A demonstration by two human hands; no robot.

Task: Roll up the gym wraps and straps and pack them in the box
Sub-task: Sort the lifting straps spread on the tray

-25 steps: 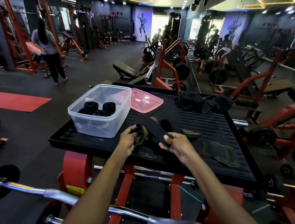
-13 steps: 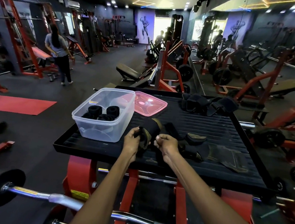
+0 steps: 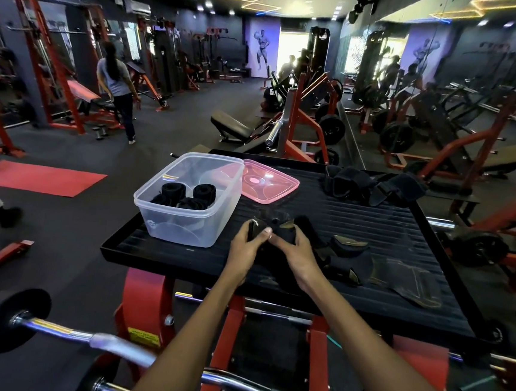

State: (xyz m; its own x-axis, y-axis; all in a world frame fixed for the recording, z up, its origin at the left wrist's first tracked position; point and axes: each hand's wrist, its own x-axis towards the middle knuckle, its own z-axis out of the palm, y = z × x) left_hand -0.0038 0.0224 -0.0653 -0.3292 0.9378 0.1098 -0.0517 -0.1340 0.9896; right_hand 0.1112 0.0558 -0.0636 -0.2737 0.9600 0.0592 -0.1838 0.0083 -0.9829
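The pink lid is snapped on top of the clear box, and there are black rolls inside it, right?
Not quite. The pink lid is off, lying flat on the black platform behind the clear box, which stands open. The head view shows this. The black rolls really are inside the box.

Box on tabletop, near left corner; rolled wraps inside. Lid flat behind and right of box, touching it. Strap pile at far right edge. Left hand and right hand together at near centre, around partly rolled wrap. Loose straps just right of hands. Barbell below, nearest camera.
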